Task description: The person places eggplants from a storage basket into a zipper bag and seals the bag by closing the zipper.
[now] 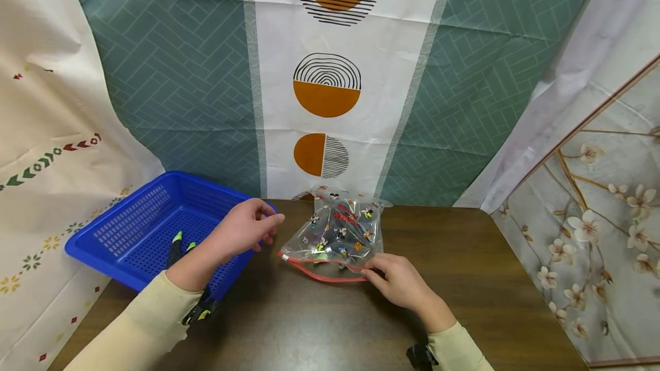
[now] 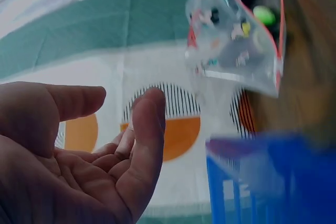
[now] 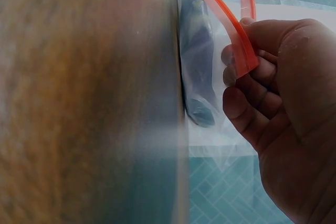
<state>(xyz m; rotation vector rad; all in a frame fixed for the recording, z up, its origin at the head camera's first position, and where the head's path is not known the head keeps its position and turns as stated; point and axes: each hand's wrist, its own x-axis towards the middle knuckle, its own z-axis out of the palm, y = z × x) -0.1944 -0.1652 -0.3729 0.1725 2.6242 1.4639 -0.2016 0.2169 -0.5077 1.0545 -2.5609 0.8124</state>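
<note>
A clear zip bag [image 1: 330, 228] printed with small cartoon figures lies on the table, its red-edged mouth [image 1: 330, 277] parted toward me. My right hand [image 1: 399, 282] pinches the right end of that red strip between thumb and fingers, seen close up in the right wrist view. Inside the bag is a dark object [image 3: 197, 51]; a bright green part [image 2: 265, 15] shows through in the left wrist view. My left hand [image 1: 244, 228] hovers by the blue basket's right rim, apart from the bag, fingers loosely bent and holding nothing.
The blue perforated basket [image 1: 136, 210] stands at the left. In it lie dark objects with green tips [image 1: 175, 249], partly hidden behind my left forearm. A patterned curtain [image 1: 330, 27] hangs behind the table, and floral cloth [image 1: 593, 245] borders the right side.
</note>
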